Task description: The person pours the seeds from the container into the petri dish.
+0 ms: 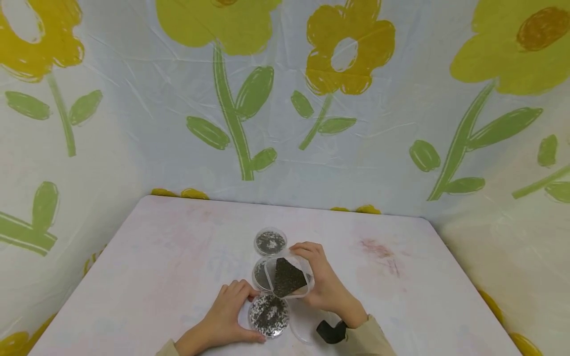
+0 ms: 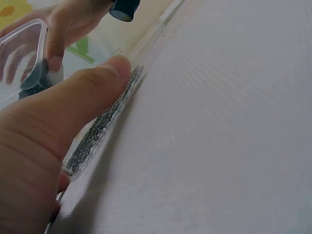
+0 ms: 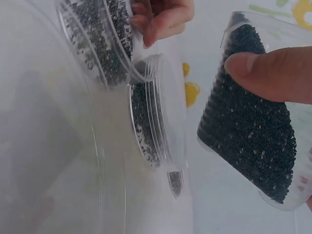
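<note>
My left hand holds the nearest petri dish by its rim, thumb at the front and fingers behind. Small black seeds lie scattered over its bottom. In the left wrist view, the thumb presses the side of this dish, which sits on the table. My right hand grips a clear plastic tub, raised and tilted over the middle of the row. Dark seeds are heaped to one side inside it, and the right thumb lies across its wall.
Behind the near dish stand a middle petri dish, partly hidden by the tub, and a far petri dish, both with dark seeds. A clear round dish or lid lies under the right forearm. A flowered cloth hangs behind the table.
</note>
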A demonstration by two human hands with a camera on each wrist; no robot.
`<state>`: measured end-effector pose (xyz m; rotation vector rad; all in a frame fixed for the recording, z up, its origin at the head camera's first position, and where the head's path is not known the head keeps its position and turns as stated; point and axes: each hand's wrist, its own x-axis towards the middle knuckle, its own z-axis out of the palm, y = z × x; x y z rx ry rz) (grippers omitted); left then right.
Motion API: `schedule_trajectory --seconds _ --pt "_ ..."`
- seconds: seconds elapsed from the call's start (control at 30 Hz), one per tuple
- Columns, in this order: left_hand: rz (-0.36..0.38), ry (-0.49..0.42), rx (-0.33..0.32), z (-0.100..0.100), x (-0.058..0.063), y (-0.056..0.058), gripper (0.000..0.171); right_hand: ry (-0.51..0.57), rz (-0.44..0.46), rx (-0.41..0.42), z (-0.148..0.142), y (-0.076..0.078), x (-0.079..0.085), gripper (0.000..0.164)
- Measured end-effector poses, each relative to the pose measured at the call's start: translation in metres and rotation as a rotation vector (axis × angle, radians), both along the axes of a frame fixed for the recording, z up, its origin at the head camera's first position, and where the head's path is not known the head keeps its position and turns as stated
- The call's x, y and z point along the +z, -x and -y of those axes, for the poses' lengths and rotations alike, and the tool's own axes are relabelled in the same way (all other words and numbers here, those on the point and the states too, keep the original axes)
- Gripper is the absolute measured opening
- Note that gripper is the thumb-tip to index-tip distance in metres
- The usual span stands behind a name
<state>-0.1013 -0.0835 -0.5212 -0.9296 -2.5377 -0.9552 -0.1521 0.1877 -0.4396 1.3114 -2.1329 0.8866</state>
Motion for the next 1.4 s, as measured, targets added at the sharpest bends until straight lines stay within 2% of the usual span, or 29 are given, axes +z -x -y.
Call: schedule_trajectory --seconds 0.17,0.37,0.47,0.63,0.83,0.97,1.2,1.4 --pt "0.013 -0.001 0.001 0.000 -0.003 0.000 0.079 0.113 0.121 -0.053 -0.002 -0.001 0.000 0.101" --pt "0.020 0.009 0.004 0.000 -0.002 0.001 0.079 0.206 0.351 -0.130 -0.002 -0.011 0.021 0.098" --pt "0.032 0.005 0.006 0.001 -0.001 0.002 0.079 0.272 0.442 -0.131 -0.006 -0.006 0.025 0.097" --pt "0.042 0.011 0.006 0.001 -0.002 0.004 0.079 0.432 0.557 -0.098 -0.023 0.021 0.010 0.096" --pt "0.039 0.011 0.003 0.001 -0.003 0.004 0.079 0.538 0.710 -0.140 -0.044 0.050 -0.005 0.089" --pt "0.027 0.004 0.003 0.001 -0.004 0.004 0.079 0.556 0.786 -0.157 -0.058 0.068 -0.020 0.089" --pt "0.023 0.007 0.000 0.000 -0.005 0.004 0.079 0.544 0.892 -0.271 -0.073 0.087 -0.043 0.091" --pt "0.021 0.011 0.002 0.000 -0.005 0.004 0.080 0.519 0.882 -0.288 -0.078 0.094 -0.055 0.092"
